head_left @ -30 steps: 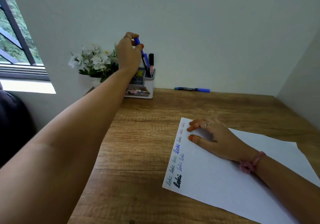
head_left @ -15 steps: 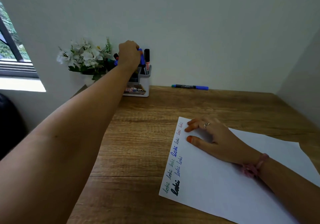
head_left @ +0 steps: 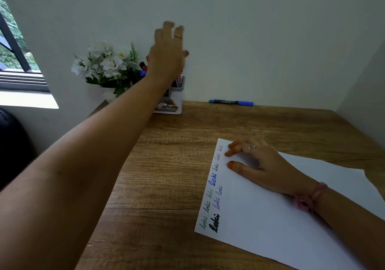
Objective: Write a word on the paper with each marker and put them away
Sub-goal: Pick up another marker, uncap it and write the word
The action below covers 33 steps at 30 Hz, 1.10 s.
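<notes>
My left hand (head_left: 167, 52) hovers above the white marker holder (head_left: 174, 102) at the back of the desk, fingers spread and straight, holding nothing. Several markers (head_left: 143, 70) stand in the holder, partly hidden behind my hand and wrist. A blue-capped marker (head_left: 231, 102) lies alone on the desk by the wall, right of the holder. My right hand (head_left: 258, 163) rests flat on the white paper (head_left: 270, 223), fingers near its top left corner. Along the paper's left edge runs a word written several times in different colours.
White artificial flowers (head_left: 104, 65) stand left of the holder against the wall. A window (head_left: 12, 50) is at the far left, and a side wall (head_left: 366, 92) closes the desk on the right. The wooden desk (head_left: 158, 176) lies bare between the holder and the paper.
My left hand pushed a blue marker down into the holder, let go of it and has lifted up with its fingers spread. The right hand stayed on the paper.
</notes>
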Tool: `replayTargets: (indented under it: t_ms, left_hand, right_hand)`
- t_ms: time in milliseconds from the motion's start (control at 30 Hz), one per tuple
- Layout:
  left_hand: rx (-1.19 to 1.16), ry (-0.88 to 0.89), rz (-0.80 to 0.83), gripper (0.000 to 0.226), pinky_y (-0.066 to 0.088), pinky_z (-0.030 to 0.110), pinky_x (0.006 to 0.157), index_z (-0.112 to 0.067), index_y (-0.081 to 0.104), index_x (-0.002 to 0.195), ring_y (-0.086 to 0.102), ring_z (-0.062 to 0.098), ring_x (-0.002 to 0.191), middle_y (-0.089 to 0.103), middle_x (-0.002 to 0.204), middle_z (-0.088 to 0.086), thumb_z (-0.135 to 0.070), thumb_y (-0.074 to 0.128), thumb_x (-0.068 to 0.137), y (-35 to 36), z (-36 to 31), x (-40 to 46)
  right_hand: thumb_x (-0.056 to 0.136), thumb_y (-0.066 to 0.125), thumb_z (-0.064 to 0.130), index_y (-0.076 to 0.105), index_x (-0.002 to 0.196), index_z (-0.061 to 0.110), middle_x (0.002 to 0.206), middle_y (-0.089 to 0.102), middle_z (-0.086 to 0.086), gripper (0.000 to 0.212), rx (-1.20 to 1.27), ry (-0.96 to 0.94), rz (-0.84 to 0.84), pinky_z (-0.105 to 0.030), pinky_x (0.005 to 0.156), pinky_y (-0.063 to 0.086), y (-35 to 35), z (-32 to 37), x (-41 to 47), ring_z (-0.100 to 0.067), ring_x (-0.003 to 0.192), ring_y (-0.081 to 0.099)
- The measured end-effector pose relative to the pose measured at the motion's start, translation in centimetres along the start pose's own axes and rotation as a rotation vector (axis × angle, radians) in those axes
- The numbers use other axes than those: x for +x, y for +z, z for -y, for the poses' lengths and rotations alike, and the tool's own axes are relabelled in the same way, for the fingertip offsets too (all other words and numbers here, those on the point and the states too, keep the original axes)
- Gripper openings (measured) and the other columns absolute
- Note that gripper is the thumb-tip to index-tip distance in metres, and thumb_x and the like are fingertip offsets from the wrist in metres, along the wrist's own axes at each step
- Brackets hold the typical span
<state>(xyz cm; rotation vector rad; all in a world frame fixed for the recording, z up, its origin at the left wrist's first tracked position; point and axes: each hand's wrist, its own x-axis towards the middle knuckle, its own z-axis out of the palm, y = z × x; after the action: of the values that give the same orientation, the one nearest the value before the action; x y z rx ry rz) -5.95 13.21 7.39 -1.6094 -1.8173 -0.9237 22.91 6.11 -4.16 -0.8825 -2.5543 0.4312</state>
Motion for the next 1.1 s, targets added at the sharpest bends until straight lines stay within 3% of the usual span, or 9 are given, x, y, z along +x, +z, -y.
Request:
replayTargets:
  t_ms: [100,200,367,533,633,767,933,1100]
  left_hand:
    - [0.163,0.237,-0.012,0.049,0.048,0.039,0.073,-0.005,0.047,0.130,0.051,0.033,0.107,0.049,0.127,0.018,-0.022,0.061,0.086,0.9,-2.5,-0.9]
    - [0.182,0.350,0.024,0.040,0.042,0.032,0.058,-0.005,0.059,0.115,0.057,0.030,0.088,0.058,0.107,0.016,-0.009,0.067,0.076,3.3,-4.4,-2.4]
    - [0.019,0.280,0.207,0.040,0.043,0.036,0.074,-0.004,0.052,0.124,0.050,0.030,0.101,0.050,0.118,0.016,-0.003,0.051,0.084,6.6,-6.5,-5.1]
    - [-0.129,0.085,0.335,0.044,0.042,0.038,0.085,-0.006,0.044,0.132,0.046,0.028,0.110,0.046,0.125,0.014,-0.012,0.045,0.089,8.9,-6.7,-8.4]
    - [-0.117,0.107,0.346,0.048,0.040,0.039,0.091,-0.008,0.038,0.139,0.044,0.026,0.118,0.043,0.134,0.011,-0.016,0.043,0.091,9.2,-6.2,-8.2]
    - [-0.184,0.170,0.497,0.053,0.026,0.042,0.108,-0.013,0.028,0.146,0.027,0.019,0.138,0.031,0.150,0.004,-0.021,0.039,0.095,10.0,-6.0,-7.8]
    - [-0.133,0.160,0.677,0.052,0.017,0.045,0.111,-0.015,0.023,0.148,0.023,0.020,0.140,0.029,0.152,0.006,-0.031,0.029,0.099,10.2,-5.8,-7.5]
    - [-0.063,0.133,0.675,0.055,0.024,0.046,0.105,-0.014,0.022,0.147,0.031,0.027,0.129,0.035,0.140,0.011,-0.038,0.029,0.098,10.3,-5.9,-7.6]
  right_hand:
    - [0.082,0.054,0.060,0.060,0.111,0.039,0.123,0.052,0.022,0.036,0.003,0.000,0.003,-0.007,0.090,0.021,-0.1,0.1,-0.1,0.023,0.111,0.030]
    - [0.078,0.045,0.065,0.059,0.111,0.041,0.122,0.052,0.022,0.043,0.001,-0.005,0.001,-0.010,0.091,0.022,0.0,0.1,-0.1,0.021,0.113,0.031]
    - [0.077,0.042,0.066,0.058,0.111,0.042,0.123,0.051,0.023,0.045,0.014,0.009,-0.005,-0.025,0.096,0.027,0.0,0.0,-0.2,0.011,0.116,0.035]
    - [0.078,0.043,0.065,0.058,0.110,0.043,0.122,0.051,0.024,0.042,0.013,0.006,-0.012,-0.036,0.103,0.032,0.1,-0.1,-0.1,0.005,0.116,0.039]
    - [0.077,0.043,0.066,0.058,0.109,0.044,0.121,0.049,0.027,0.042,0.021,0.019,-0.021,-0.040,0.105,0.031,0.1,-0.1,-0.1,0.007,0.117,0.037]
    - [0.078,0.044,0.066,0.058,0.109,0.044,0.122,0.049,0.027,0.041,0.030,0.027,-0.019,-0.043,0.105,0.031,0.2,-0.2,-0.1,0.004,0.120,0.037]
    - [0.079,0.045,0.065,0.058,0.110,0.043,0.122,0.048,0.027,0.040,0.027,0.028,-0.019,-0.043,0.105,0.033,0.3,-0.3,-0.1,0.003,0.121,0.037]
    - [0.079,0.044,0.065,0.058,0.111,0.043,0.122,0.048,0.026,0.042,0.036,0.037,-0.008,-0.040,0.105,0.032,0.2,-0.2,-0.1,0.005,0.121,0.035]
